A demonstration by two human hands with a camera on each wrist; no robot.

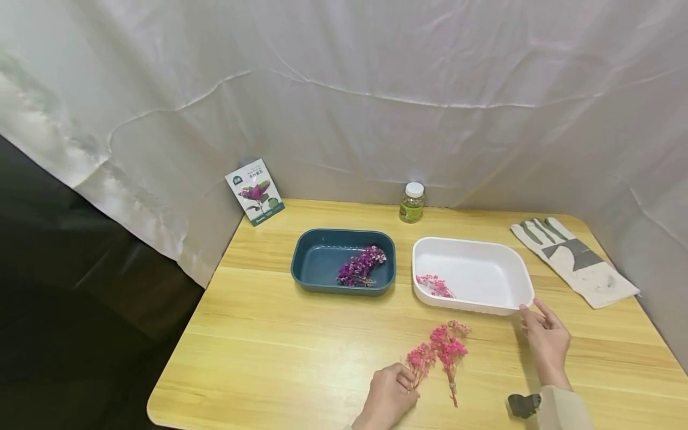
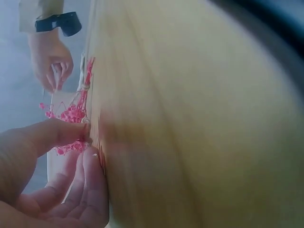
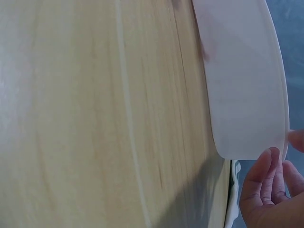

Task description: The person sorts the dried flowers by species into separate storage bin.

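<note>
My left hand (image 1: 388, 395) is low in the middle of the head view, pinching the stems of a pink dried flower sprig (image 1: 421, 358) between thumb and fingers. In the left wrist view, the thumb and fingertips close around these stems just over the wood. Beside it on the table lies another pink dried flower bunch (image 1: 450, 351), stems toward me. My right hand (image 1: 549, 343) holds the near right corner of a white tray (image 1: 478, 272), thumb and fingers at its rim (image 3: 285, 114). A small pink sprig (image 1: 434, 285) lies inside that tray, at its left end.
Left of the white tray stands a dark blue tray (image 1: 317, 263) with purple dried flowers (image 1: 361, 267) in it. Farther back are a lidded jar (image 1: 411, 204) and a flower-printed packet (image 1: 255, 192) leaning on the curtain. A work glove (image 1: 575, 263) lies at the right.
</note>
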